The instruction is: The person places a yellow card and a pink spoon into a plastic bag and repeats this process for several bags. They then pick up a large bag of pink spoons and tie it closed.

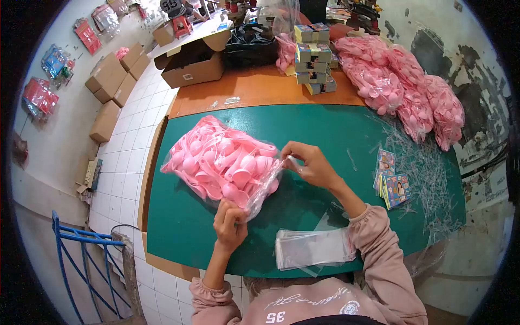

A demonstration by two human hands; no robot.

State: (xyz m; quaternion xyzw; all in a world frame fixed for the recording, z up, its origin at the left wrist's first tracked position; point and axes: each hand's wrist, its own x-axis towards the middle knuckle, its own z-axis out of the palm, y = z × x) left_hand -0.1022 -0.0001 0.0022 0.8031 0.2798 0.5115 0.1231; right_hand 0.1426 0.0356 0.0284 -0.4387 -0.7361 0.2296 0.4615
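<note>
A clear plastic bag full of pink spoons lies on the green table mat. At the bag's near edge, my left hand is closed on the plastic. My right hand pinches the bag's right edge, its fingers pressed together. The bag's edge between the two hands is bunched and crinkled. Below my right hand, near the table's front edge, lies a stack of clear plastic sleeves.
Printed cards lie at the right beside scattered clear plastic strips. Bags of pink spoons are piled at the back right. Bundled card stacks and an open cardboard box stand at the back. A blue metal rail is lower left.
</note>
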